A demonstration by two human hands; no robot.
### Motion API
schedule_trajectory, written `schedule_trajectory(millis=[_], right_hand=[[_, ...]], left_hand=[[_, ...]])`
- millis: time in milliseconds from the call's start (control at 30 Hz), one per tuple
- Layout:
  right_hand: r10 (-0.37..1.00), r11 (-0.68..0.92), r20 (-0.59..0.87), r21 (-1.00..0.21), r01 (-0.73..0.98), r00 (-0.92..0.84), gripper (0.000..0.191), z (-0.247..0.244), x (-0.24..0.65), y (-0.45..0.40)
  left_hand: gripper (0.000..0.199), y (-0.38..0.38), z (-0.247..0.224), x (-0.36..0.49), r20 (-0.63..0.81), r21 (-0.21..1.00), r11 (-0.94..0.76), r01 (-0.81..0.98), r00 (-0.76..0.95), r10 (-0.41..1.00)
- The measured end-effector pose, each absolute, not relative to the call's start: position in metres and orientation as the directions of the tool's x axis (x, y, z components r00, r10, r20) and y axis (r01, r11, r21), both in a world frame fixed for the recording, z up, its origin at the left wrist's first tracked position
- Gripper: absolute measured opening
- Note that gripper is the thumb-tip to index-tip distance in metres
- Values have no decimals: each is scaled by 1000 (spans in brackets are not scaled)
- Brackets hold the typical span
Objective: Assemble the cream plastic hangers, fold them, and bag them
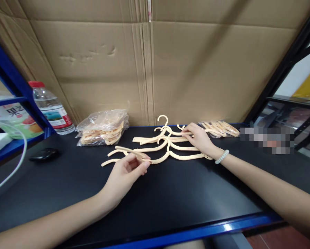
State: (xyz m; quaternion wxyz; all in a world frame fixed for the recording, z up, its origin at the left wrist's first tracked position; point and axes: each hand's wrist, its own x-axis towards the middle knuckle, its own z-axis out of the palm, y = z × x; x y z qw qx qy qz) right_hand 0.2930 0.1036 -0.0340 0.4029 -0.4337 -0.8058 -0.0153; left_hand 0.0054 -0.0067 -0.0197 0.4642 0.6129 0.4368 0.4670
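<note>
Hangers (pixel 187 157) are lying overlapped mid-table, hooks together, as the left hand's (pixel 126 171) thumb and fingers are pinching the front one's arm, seemingly to steady it, and the right hand's (pixel 197 138) fingers are closing narrowly on one behind.

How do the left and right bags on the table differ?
The left bag is piled taller; the right bag lies lower. Loose plastic billows above the left bag's pieces, while the right bag's sits closer over its own. Both are clear and hold cream-coloured pieces.
</note>
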Motion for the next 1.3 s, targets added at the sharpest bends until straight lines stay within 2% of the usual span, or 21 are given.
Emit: schedule_trajectory(millis=[233,467,633,833,1033,1300], right_hand=[[674,624,679,-311,717,-292,7,-36,292,101],[707,567,672,-353,744,-220,5,-28,293,98],[701,587,689,-406,700,-188,22,-16,306,94],[780,619,519,-556,555,-350,22,1,314,70],[743,664,502,-479,573,-442,20,11,302,49],[738,672,501,-476,568,-453,20,14,298,44]], left_hand=[[21,-6,-21,4,148,974,-180,140,211,966],[22,-9,-14,8,145,980,-168,104,193,970],[21,-10,-14,8,164,986,-165,-11,186,969],[17,-5,-9,-3,184,982,-180,-46,92,979],[17,1,-2,-8,223,969,-215,-119,54,973],[13,3,1,-14,195,934,-142,-328,135,971]])
